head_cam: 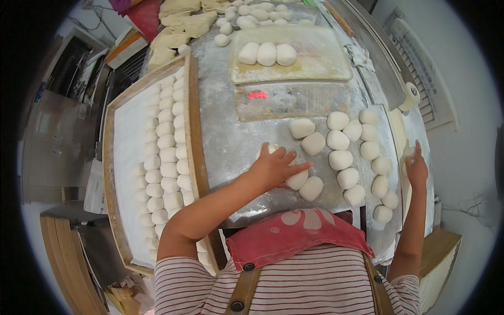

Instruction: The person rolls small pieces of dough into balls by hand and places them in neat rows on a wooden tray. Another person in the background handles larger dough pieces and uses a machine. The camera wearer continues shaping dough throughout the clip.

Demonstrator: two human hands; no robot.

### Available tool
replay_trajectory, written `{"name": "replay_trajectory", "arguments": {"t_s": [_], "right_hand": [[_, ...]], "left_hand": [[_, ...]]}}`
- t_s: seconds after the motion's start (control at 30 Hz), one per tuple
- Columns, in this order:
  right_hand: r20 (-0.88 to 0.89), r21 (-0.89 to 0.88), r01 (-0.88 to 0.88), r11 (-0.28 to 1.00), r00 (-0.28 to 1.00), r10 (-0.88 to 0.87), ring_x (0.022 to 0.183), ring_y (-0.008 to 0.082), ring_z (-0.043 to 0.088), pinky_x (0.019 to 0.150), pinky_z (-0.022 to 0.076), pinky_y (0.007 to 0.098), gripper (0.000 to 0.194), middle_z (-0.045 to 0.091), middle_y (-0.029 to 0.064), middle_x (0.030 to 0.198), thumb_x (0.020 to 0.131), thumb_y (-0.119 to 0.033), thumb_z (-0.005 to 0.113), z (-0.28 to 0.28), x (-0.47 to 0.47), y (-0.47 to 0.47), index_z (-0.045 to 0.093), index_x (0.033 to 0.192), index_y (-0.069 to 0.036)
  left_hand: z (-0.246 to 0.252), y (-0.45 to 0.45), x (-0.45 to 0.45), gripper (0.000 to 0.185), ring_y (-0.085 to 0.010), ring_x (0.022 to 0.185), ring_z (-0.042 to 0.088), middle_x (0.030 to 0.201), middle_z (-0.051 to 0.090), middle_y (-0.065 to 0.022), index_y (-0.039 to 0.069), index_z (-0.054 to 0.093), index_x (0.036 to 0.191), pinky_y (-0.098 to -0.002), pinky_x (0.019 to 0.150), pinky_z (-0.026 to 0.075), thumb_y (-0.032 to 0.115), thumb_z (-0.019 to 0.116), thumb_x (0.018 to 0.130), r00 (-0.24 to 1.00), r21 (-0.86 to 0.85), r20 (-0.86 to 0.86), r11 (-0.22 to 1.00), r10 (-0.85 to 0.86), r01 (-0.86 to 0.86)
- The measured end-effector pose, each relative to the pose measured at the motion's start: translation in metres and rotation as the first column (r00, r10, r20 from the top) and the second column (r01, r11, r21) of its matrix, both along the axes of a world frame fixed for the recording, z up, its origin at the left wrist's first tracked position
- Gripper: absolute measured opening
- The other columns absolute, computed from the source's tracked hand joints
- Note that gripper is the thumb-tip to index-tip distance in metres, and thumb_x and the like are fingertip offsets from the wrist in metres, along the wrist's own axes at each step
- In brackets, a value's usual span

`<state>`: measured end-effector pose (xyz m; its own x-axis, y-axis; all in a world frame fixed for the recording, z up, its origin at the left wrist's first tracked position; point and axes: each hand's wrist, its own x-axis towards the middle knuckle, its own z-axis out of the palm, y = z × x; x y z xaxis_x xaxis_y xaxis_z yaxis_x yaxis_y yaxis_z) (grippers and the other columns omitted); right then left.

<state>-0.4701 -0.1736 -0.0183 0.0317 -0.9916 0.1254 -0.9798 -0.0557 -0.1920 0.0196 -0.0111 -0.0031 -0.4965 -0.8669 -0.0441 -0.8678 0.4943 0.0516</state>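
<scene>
My left hand (271, 165) lies with spread fingers over dough balls on the floured metal table (224, 138); one shows beneath its fingers, and a dough ball (297, 180) touches its thumb side. Beside that is another dough ball (311, 188). To the right stand rows of dough balls (340, 160). My right hand (416, 167) is at the far right edge, by a pale belt-like strip, with a whitish piece (409, 153) at its fingers; its grip cannot be told. Three dough balls (267, 54) sit on the floured platform of a digital scale (291, 75) with a lit red display.
At the left, a wooden tray (193, 118) lined with white holds many dough balls. Large dough slabs (189, 25) and more dough balls (252, 17) lie at the back. A roller machine (409, 96) and a wooden rolling pin (338, 19) are at the right rear.
</scene>
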Motion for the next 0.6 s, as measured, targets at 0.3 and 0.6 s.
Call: {"name": "replay_trajectory", "arguments": {"t_s": [0.3,0.6], "right_hand": [[0.073,-0.004,-0.197,0.98,0.978,0.196,0.099,0.0389,0.067,0.083,0.0524,0.0467,0.053,0.068,0.0201,0.111,0.093,-0.024,0.064,0.036,0.088,-0.03,0.048,0.143,-0.013],[0.456,0.128,-0.779,0.614,0.596,0.661,0.114,0.0355,0.063,0.096,0.0505,0.0424,0.051,0.065,0.0182,0.125,0.089,-0.02,0.07,0.011,0.294,0.098,0.056,0.136,-0.011]], "left_hand": [[-0.002,-0.021,0.03,0.063,-0.0282,0.118,0.056,0.125,0.057,-0.007,0.027,0.061,0.13,-0.0518,0.098,0.045,0.036,0.086,0.073,0.921,0.195,-0.352,0.975,0.168,-0.103],[-0.016,-0.041,0.086,0.07,-0.0194,0.121,0.051,0.133,0.055,-0.0095,0.008,0.036,0.149,-0.036,0.104,0.042,0.034,0.071,0.095,-0.2,0.67,-0.739,0.734,0.643,-0.113]]}}
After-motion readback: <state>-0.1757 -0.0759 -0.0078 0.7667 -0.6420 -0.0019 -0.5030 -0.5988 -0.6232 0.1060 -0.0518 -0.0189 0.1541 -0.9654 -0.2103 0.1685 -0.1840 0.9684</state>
